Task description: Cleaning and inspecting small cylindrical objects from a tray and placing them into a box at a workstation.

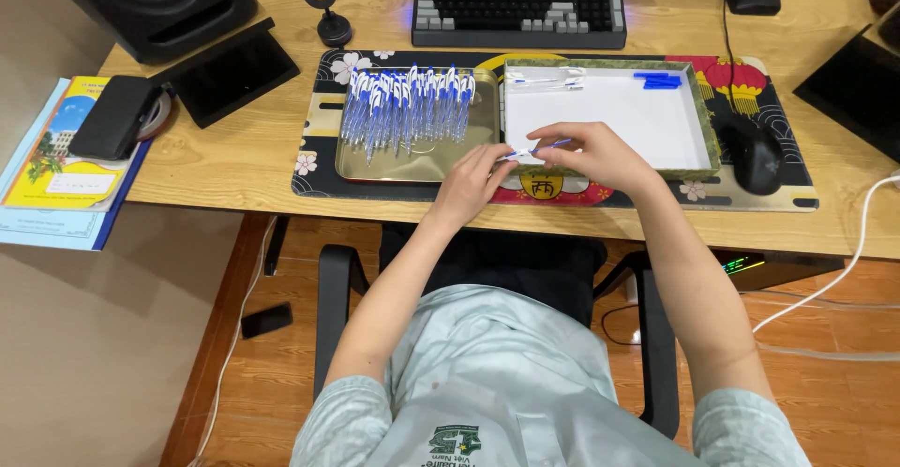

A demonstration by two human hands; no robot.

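Two hands on one pen at the table's front edge.
Left hand (478,178) and right hand (591,153) each pinch an end of a blue-and-clear pen (536,151), held over the near rim of a white tray (705,134); a metal tray (469,153) of pens sits just beside it.

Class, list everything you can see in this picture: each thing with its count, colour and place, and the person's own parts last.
Pens: many, blue-white, metal tray.
Tray: one, gold, mat left.
Box: one, white inside, mat right.
Caps: few, blue, box corner.
Keyboard: one, black-grey, desk back.
Mouse: one, black, right.
Speaker: one, black-yellow, back left.
Booklets: few, blue-yellow, left edge.
Left hand: on pen.
Right hand: on same pen.
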